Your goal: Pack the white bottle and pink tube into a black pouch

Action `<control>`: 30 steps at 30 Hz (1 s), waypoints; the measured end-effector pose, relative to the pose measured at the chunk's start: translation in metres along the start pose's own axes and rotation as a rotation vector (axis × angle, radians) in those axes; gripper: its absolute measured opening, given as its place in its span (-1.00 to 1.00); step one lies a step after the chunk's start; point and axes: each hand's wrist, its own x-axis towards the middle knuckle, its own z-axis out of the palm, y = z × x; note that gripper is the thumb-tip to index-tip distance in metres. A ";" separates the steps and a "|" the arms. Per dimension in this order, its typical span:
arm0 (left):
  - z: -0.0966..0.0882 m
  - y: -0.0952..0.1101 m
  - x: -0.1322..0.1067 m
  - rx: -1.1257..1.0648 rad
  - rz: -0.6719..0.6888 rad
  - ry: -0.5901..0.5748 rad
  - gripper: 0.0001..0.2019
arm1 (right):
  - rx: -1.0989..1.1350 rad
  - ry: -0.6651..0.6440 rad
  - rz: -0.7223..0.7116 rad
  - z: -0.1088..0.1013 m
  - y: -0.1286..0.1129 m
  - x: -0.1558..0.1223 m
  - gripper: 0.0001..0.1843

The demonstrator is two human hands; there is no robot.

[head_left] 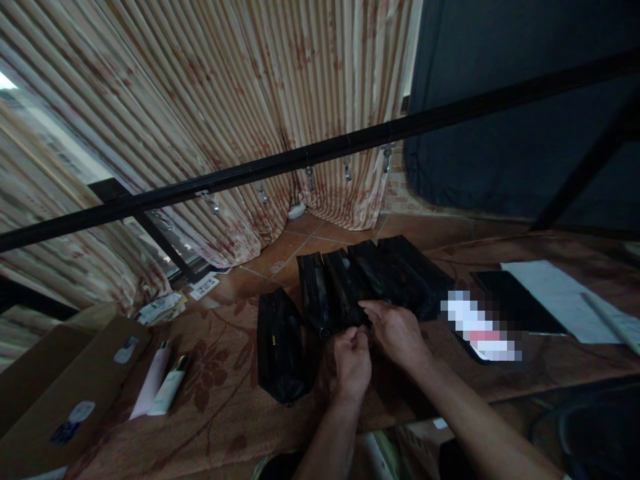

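Several black zip pouches (370,277) lie side by side on a patterned cloth-covered table (220,400). One more black pouch (279,347) lies apart to their left. My left hand (353,360) is closed in a pinch at the near end of one pouch in the row, on something too small to make out. My right hand (395,330) rests on the near end of the same pouch with its fingers curled over it.
Two pale tubes (161,387) lie at the left beside a cardboard box (60,393). A white sheet (565,300) on a dark folder lies at the right. A black metal bar (320,153) crosses above, with curtains behind.
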 end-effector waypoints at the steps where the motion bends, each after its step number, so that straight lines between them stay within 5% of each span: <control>1: 0.000 0.000 0.000 0.030 0.001 0.006 -0.66 | 0.012 -0.001 0.007 0.000 -0.001 0.001 -0.62; 13: 0.002 -0.005 -0.008 0.248 -0.080 -0.013 -0.70 | 0.150 0.065 0.106 -0.007 -0.004 0.000 -0.67; 21: -0.009 -0.018 -0.016 0.284 -0.111 -0.074 -0.80 | 0.427 0.288 0.284 -0.026 -0.007 -0.004 -0.68; 23: -0.014 -0.020 -0.014 0.294 -0.130 -0.043 -0.82 | 0.380 0.244 0.341 -0.026 -0.004 -0.011 -0.71; 30: -0.026 -0.013 -0.005 0.393 -0.149 0.028 -0.75 | -0.012 -0.244 0.297 0.006 0.005 -0.030 -0.67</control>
